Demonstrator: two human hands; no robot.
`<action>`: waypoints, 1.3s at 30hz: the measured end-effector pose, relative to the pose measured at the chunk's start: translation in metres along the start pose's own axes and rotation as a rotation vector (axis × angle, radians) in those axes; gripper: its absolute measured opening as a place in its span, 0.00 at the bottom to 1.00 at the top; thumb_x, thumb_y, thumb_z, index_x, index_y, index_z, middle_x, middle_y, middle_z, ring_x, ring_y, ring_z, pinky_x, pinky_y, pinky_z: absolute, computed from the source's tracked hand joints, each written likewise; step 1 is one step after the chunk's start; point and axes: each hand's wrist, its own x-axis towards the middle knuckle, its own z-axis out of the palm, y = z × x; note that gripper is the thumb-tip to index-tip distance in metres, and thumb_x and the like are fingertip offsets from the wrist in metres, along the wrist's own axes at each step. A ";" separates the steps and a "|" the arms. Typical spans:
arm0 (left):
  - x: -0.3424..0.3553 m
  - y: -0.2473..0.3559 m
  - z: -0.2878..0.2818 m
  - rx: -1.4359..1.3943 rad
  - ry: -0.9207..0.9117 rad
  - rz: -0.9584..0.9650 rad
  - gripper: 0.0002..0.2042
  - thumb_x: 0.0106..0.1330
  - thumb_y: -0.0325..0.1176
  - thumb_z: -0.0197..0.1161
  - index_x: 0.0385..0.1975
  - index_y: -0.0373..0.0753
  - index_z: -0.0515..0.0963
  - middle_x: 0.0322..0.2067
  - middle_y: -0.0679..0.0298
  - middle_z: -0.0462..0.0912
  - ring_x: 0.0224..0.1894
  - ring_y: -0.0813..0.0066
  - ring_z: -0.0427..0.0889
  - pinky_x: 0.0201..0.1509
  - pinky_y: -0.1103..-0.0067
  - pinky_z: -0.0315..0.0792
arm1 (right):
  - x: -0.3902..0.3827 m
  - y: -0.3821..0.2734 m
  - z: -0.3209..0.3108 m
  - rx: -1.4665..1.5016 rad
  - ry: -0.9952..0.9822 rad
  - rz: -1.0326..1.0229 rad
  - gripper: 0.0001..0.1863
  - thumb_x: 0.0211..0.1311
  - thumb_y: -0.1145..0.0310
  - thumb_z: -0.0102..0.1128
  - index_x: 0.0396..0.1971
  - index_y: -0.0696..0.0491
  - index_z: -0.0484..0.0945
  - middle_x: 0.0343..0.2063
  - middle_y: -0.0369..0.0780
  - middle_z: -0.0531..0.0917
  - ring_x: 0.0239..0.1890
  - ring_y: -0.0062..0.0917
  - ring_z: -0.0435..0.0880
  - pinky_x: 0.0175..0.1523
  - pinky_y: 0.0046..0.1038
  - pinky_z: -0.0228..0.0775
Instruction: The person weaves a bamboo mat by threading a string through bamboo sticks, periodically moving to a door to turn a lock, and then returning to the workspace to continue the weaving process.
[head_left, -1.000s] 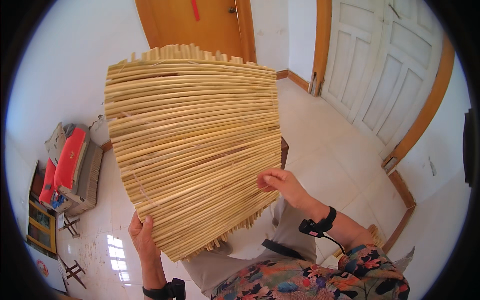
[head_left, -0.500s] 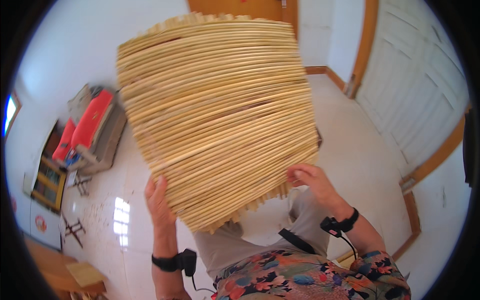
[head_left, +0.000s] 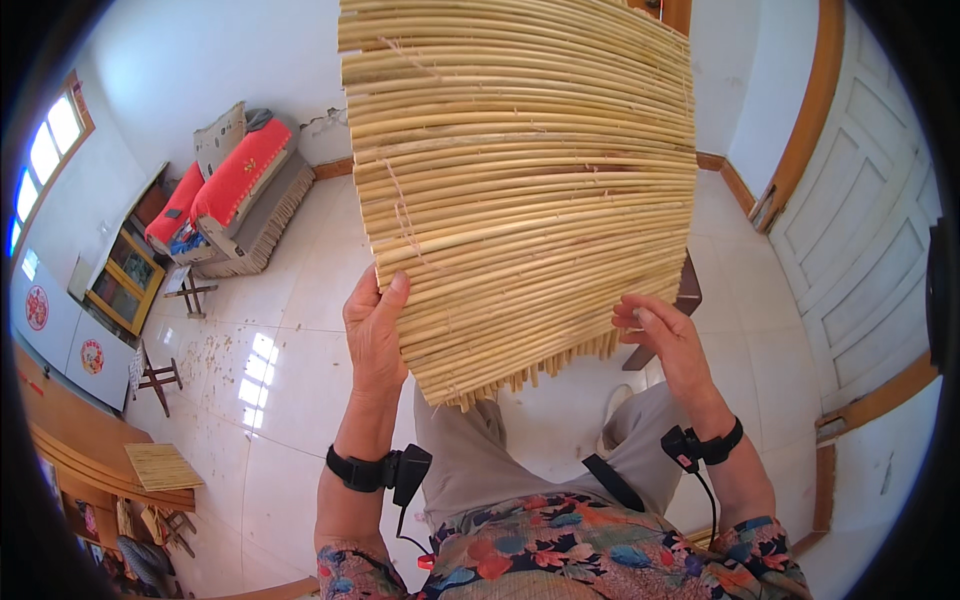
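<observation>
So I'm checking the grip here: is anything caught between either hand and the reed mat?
Nothing visible. The left hand grips the reed mat directly at its left edge, and the right hand touches its lower right edge.

Room behind the work
A sofa (head_left: 235, 190) with 2 red cushions (head_left: 215, 180) stood by the wall; white doors (head_left: 860, 230) were shut.

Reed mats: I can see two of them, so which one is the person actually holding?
The big reed mat raised in front, gripped at its lower edge by the left hand and right hand. The small mat lies flat on a wooden surface at lower left, untouched.
</observation>
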 end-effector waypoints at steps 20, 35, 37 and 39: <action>-0.005 0.016 0.024 0.421 0.008 0.189 0.14 0.62 0.27 0.54 0.48 0.30 0.70 0.36 0.64 0.78 0.35 0.82 0.74 0.42 0.85 0.68 | 0.021 0.011 0.002 -0.020 0.076 -0.148 0.21 0.64 0.63 0.44 0.53 0.58 0.64 0.46 0.42 0.74 0.49 0.25 0.72 0.50 0.25 0.66; -0.052 -0.024 0.120 1.182 -0.733 0.981 0.20 0.52 0.25 0.54 0.46 0.24 0.67 0.43 0.46 0.74 0.45 0.55 0.76 0.47 0.69 0.71 | -0.033 0.014 -0.010 0.822 0.202 -0.019 0.30 0.61 0.57 0.48 0.60 0.53 0.53 0.56 0.40 0.63 0.56 0.28 0.65 0.53 0.31 0.64; -0.069 -0.039 0.122 1.285 -0.799 0.976 0.19 0.52 0.26 0.54 0.45 0.24 0.67 0.42 0.46 0.74 0.44 0.54 0.76 0.47 0.69 0.71 | -0.036 0.047 -0.017 0.900 0.206 0.091 0.30 0.61 0.57 0.48 0.59 0.53 0.54 0.55 0.41 0.64 0.55 0.28 0.66 0.52 0.31 0.65; -0.082 -0.063 0.109 1.482 -0.913 0.912 0.20 0.55 0.30 0.52 0.45 0.24 0.67 0.44 0.44 0.72 0.46 0.50 0.74 0.48 0.66 0.70 | -0.032 0.081 -0.010 0.981 0.179 0.192 0.29 0.61 0.56 0.47 0.59 0.54 0.54 0.54 0.41 0.64 0.54 0.28 0.67 0.51 0.31 0.65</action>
